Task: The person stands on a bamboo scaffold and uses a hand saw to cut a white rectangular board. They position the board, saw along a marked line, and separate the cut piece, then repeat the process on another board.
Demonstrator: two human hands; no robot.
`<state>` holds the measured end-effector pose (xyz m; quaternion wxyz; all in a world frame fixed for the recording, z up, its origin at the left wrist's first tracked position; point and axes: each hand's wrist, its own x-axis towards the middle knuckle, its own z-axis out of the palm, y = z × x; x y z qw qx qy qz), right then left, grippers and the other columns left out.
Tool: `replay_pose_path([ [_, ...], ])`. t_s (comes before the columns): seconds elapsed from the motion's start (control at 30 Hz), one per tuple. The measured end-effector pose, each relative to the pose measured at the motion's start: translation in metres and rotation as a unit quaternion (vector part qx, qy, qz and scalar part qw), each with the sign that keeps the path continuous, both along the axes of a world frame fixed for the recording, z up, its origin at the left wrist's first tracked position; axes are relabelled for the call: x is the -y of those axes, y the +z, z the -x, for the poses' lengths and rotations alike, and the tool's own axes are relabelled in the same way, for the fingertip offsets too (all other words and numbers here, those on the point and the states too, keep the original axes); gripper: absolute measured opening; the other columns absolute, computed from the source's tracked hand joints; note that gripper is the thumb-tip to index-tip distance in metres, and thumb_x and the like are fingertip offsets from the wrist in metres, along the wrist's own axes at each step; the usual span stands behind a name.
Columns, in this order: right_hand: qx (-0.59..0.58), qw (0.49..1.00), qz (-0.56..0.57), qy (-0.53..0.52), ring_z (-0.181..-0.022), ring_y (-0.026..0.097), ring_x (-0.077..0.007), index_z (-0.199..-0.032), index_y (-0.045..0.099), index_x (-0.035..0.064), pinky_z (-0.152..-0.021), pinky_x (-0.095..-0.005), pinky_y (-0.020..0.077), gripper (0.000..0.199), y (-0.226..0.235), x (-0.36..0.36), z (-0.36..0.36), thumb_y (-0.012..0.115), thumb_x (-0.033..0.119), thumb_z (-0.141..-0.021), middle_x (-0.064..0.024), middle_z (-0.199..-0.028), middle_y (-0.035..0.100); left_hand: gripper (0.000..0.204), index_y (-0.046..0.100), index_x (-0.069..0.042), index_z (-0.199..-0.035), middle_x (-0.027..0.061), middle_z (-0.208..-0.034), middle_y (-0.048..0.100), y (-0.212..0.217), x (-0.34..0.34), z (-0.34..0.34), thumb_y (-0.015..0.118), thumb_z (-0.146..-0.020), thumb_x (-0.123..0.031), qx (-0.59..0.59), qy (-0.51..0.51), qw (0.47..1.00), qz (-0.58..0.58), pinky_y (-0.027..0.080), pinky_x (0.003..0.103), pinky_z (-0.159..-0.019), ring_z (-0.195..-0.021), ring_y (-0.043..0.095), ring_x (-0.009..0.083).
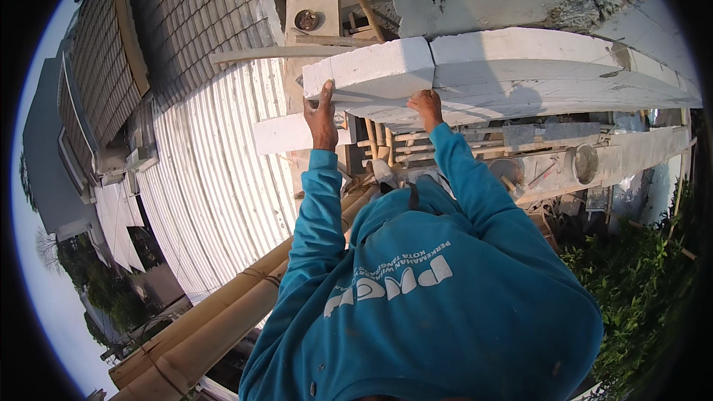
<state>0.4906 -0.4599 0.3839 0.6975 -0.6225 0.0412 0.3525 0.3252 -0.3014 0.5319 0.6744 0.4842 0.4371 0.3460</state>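
Note:
A white lightweight concrete block point(375, 70) sits at the left end of a wall course, its right end against the neighbouring white block row point(549, 67) with a thin dark joint between them. My left hand point(321, 115) grips the block's left end, thumb up along its face and fingers partly hidden beneath. At the block's lower right corner, beside the joint, my right hand point(425, 108) has its fingers curled against the edge. Below my left hand lies another pale flat piece point(284, 134).
Bamboo poles point(215, 319) run along my left, beside a corrugated metal roof point(215, 171) and a tiled roof point(200, 7). A small bowl point(307, 20) rests on a board ahead. On the right, a bucket point(585, 163) stands on a scaffold plank point(631, 152), above green plants point(631, 282).

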Motion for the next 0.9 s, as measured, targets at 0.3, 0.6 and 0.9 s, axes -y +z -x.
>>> replay_pose_path([
  [0.3,-0.100,0.995,0.014,0.014,-0.093,0.068,-0.0347,-0.110,0.055,-0.0083,-0.083,-0.0423,0.0603,0.032,0.016,0.006,-0.024,0.045,0.019,-0.098,-0.0232,-0.107,0.063,0.080,0.048,0.007,-0.133,0.0189,-0.125,0.059,0.012,-0.004,0.002,0.086,-0.077,-0.037,-0.081,-0.088,0.989,-0.090,0.045,0.036,-0.100,-0.115,0.059,0.0265],
  [0.6,-0.023,0.992,0.081,0.091,-0.103,0.064,-0.0326,-0.127,0.052,-0.0028,-0.085,-0.0425,0.0577,0.044,0.057,0.027,-0.014,0.051,0.032,-0.100,-0.0191,-0.119,0.060,0.083,0.051,0.005,-0.129,0.0208,-0.117,0.063,0.011,0.004,-0.002,0.090,-0.072,-0.040,-0.065,-0.035,0.993,-0.095,0.049,0.038,-0.094,-0.108,0.062,0.0288],
  [0.9,0.484,0.855,0.184,-0.004,-0.096,0.059,-0.0276,-0.111,0.061,0.0004,-0.086,-0.0413,0.0491,0.025,0.170,0.050,0.003,0.066,0.017,-0.092,-0.0140,-0.109,0.060,0.095,0.043,0.008,-0.139,0.0261,-0.124,0.059,0.008,0.007,-0.001,0.089,-0.072,-0.041,-0.142,-0.018,0.980,-0.135,0.050,0.042,-0.097,-0.112,0.061,0.0338],
])
